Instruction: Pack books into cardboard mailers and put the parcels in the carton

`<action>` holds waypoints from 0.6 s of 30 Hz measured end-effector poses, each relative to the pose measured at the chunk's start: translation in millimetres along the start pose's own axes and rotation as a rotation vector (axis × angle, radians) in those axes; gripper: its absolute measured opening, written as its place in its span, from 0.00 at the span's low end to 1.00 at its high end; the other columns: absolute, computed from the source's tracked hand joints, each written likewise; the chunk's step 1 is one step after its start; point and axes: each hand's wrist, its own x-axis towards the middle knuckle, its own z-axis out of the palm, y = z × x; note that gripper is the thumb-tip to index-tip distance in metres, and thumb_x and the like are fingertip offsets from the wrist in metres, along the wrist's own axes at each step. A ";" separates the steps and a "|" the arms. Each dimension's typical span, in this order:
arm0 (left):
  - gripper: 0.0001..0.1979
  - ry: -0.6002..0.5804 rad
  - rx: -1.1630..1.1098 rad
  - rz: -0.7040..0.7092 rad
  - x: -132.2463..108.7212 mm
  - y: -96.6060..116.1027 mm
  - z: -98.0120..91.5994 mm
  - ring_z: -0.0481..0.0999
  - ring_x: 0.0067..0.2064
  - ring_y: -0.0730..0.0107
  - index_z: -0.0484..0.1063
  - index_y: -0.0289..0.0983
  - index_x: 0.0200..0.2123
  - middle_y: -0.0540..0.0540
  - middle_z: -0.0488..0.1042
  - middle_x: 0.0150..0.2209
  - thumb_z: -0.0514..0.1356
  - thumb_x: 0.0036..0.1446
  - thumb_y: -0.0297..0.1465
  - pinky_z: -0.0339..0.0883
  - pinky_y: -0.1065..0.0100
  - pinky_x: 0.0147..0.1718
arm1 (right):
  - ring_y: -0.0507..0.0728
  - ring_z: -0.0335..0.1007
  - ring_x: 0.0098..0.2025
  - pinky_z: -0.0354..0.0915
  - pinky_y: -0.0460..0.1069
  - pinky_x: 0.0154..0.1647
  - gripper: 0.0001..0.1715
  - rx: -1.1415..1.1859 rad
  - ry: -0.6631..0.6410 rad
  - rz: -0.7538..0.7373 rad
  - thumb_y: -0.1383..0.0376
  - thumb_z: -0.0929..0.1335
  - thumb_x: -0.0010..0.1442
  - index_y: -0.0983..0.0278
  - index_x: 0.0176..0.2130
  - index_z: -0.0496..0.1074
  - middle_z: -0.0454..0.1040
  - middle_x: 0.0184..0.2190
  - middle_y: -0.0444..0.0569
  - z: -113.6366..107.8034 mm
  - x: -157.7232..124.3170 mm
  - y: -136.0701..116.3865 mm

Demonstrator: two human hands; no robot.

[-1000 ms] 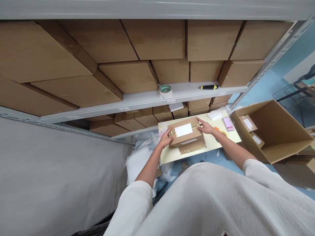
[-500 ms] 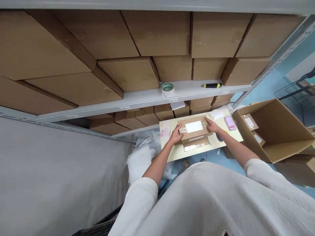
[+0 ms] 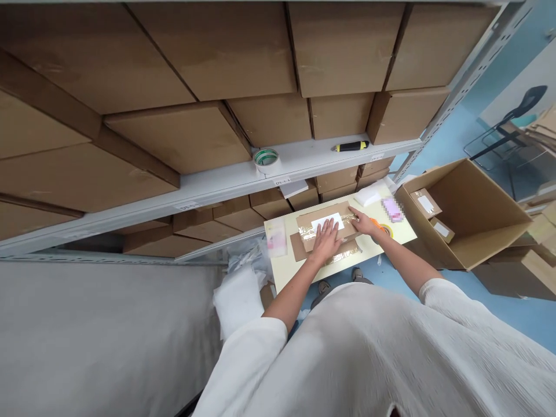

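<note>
A brown cardboard box (image 3: 306,223) lies on the pale yellow tabletop (image 3: 284,272), with a white label (image 3: 319,222) and shiny tape across its top. My left hand (image 3: 326,240) lies flat over the label, fingers spread and pointing away from me. At the box's right end, my right hand (image 3: 365,223) holds the edge, its index finger reaching along the top. Taped cardboard (image 3: 345,253) shows below the box's near side; whether it is a separate piece I cannot tell. Just behind my right hand sits an orange and yellow tape roll (image 3: 386,230), partly covered by the wrist.
A large open carton (image 3: 490,223) at the right holds small labelled boxes (image 3: 425,202). Above the table, a metal shelf (image 3: 304,156) carries cartons, a tape roll (image 3: 266,160) and a black-and-yellow cutter (image 3: 351,146). White wrapping (image 3: 238,298) lies at the left.
My left hand has let go of the box's left end and moved onto the label. The box is lower, down on the table. My view has shifted right.
</note>
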 end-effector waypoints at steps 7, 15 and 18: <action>0.34 -0.017 0.043 -0.106 3.5 5.1 6.3 0.44 0.83 0.48 0.51 0.42 0.81 0.41 0.48 0.82 0.48 0.77 0.41 0.37 0.39 0.80 | 0.64 0.76 0.63 0.73 0.59 0.63 0.33 -0.117 0.135 0.119 0.56 0.65 0.72 0.60 0.71 0.68 0.74 0.67 0.59 -29.0 -27.9 48.5; 0.35 -0.042 -0.014 -0.187 8.2 4.9 6.3 0.45 0.83 0.48 0.52 0.44 0.81 0.42 0.49 0.82 0.52 0.75 0.41 0.37 0.38 0.80 | 0.66 0.78 0.53 0.71 0.55 0.52 0.18 -0.527 -0.084 0.370 0.52 0.72 0.68 0.62 0.50 0.77 0.82 0.52 0.58 -49.8 -74.1 118.7; 0.36 -0.052 -0.040 -0.216 9.5 4.9 5.2 0.45 0.83 0.48 0.52 0.44 0.81 0.42 0.49 0.82 0.53 0.74 0.40 0.37 0.38 0.79 | 0.68 0.79 0.51 0.72 0.58 0.52 0.19 -0.559 -0.141 0.361 0.51 0.74 0.67 0.61 0.49 0.77 0.82 0.46 0.58 -45.9 -74.3 127.7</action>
